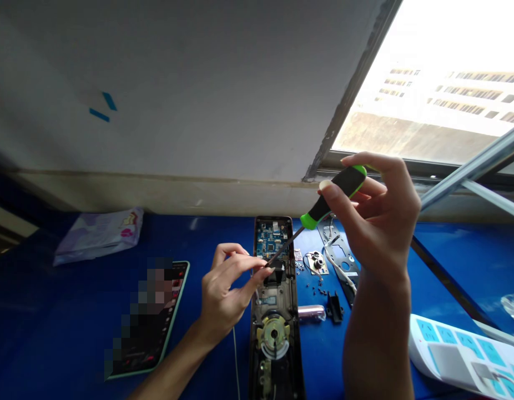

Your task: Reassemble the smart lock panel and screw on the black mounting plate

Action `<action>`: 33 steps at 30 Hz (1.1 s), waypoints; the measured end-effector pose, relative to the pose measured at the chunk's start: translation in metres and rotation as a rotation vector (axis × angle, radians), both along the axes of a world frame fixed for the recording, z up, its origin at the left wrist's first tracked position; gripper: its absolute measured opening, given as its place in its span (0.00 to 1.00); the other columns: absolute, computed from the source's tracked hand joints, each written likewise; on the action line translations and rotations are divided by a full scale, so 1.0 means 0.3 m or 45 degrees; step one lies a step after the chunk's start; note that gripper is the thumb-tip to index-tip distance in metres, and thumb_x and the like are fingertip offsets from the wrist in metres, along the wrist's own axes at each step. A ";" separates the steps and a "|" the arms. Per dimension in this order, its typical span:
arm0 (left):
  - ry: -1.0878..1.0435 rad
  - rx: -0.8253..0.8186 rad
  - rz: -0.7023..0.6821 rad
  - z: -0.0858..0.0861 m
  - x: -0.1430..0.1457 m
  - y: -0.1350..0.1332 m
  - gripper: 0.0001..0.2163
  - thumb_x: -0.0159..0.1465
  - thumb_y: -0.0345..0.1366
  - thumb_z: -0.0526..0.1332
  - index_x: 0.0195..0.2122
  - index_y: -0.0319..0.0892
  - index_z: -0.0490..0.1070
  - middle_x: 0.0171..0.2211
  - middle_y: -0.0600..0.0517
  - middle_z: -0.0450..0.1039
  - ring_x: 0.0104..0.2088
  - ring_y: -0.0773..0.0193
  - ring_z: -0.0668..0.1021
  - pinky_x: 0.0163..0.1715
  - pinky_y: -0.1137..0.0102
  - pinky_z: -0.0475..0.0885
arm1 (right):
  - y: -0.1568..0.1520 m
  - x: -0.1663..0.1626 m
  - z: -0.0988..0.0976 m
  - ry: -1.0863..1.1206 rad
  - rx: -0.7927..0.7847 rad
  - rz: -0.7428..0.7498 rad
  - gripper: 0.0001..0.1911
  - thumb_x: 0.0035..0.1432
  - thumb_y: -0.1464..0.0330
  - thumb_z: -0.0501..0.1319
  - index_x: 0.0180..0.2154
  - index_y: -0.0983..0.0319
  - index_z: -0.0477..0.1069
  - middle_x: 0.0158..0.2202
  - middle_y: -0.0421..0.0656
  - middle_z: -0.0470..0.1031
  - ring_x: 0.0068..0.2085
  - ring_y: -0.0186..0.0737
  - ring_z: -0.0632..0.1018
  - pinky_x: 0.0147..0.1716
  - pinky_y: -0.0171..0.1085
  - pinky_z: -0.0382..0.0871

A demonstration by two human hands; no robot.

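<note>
My right hand [377,214] grips a screwdriver [332,197] by its black and green handle. The thin shaft slants down and left to the fingertips of my left hand [230,289]. Those fingers are pinched together at the screwdriver's tip; whatever sits between them is too small to make out. Both meet above an opened long dark device casing [296,333] that stretches away from me on the blue table. Inside the casing are a blue circuit board [270,236] at the far end, a black block [276,273] under the fingers, and a round speaker-like part [274,335].
Right of the casing lie loose screws [321,291], a small camera-like module [317,262], a metal plate with white cable [338,250], a pink cylinder [312,313] and a black bracket [334,307]. A phone [157,322] lies left; a power strip [469,355] stands right.
</note>
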State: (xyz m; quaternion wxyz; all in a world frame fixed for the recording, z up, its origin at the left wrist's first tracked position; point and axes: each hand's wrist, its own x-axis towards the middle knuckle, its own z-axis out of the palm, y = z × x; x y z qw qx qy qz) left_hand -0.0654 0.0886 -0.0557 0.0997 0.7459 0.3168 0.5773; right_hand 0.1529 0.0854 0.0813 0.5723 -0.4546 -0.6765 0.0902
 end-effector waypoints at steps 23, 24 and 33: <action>-0.207 -0.312 -0.118 -0.024 0.019 -0.025 0.09 0.64 0.28 0.73 0.44 0.47 0.84 0.39 0.55 0.79 0.35 0.70 0.85 0.39 0.77 0.83 | 0.025 -0.030 -0.018 0.181 0.124 0.075 0.19 0.56 0.72 0.76 0.47 0.54 0.75 0.32 0.33 0.82 0.31 0.37 0.86 0.27 0.34 0.86; -0.179 -0.277 -0.107 -0.025 0.018 -0.025 0.10 0.64 0.27 0.73 0.44 0.47 0.83 0.39 0.55 0.80 0.36 0.69 0.85 0.39 0.77 0.82 | 0.023 -0.027 -0.020 0.166 0.114 0.091 0.21 0.56 0.72 0.76 0.49 0.54 0.75 0.33 0.34 0.82 0.33 0.39 0.87 0.28 0.34 0.86; 0.093 -0.113 -0.042 -0.016 0.008 -0.021 0.16 0.69 0.38 0.71 0.56 0.48 0.76 0.53 0.48 0.82 0.53 0.56 0.80 0.53 0.60 0.81 | -0.027 -0.023 -0.015 0.053 0.068 0.209 0.28 0.56 0.74 0.76 0.56 0.52 0.75 0.41 0.37 0.86 0.42 0.44 0.88 0.37 0.39 0.89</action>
